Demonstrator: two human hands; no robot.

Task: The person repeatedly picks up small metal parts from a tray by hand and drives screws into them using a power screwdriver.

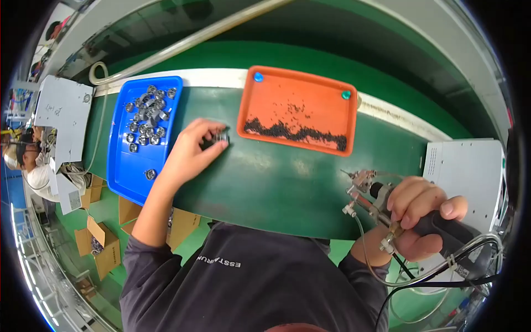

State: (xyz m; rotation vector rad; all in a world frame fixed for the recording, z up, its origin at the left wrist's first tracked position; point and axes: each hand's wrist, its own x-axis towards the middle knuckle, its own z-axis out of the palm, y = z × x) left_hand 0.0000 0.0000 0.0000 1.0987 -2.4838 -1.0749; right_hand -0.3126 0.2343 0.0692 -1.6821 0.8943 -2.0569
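My left hand (193, 150) is over the green table, between the two trays. Its thumb and fingers close round a small silver and dark metal part (222, 136), partly hidden by the fingertips. At the right, my right hand (416, 205) wraps round a handheld power screwdriver (451, 232) with a dark grip, metal fittings and air hoses. The tool's tip (349, 174) points left and away from me, apart from the metal part. Nearest my left arm is a blue tray (124, 169) holding several small round metal parts (148, 113).
An orange tray (298, 148) with many tiny black screws (293, 131) lies at the back of the green table (265, 188). Grey boxes stand at the left (63, 110) and right (462, 169). Clear hoses trail from the tool. Cardboard boxes (105, 252) sit on the floor; another person is far left.
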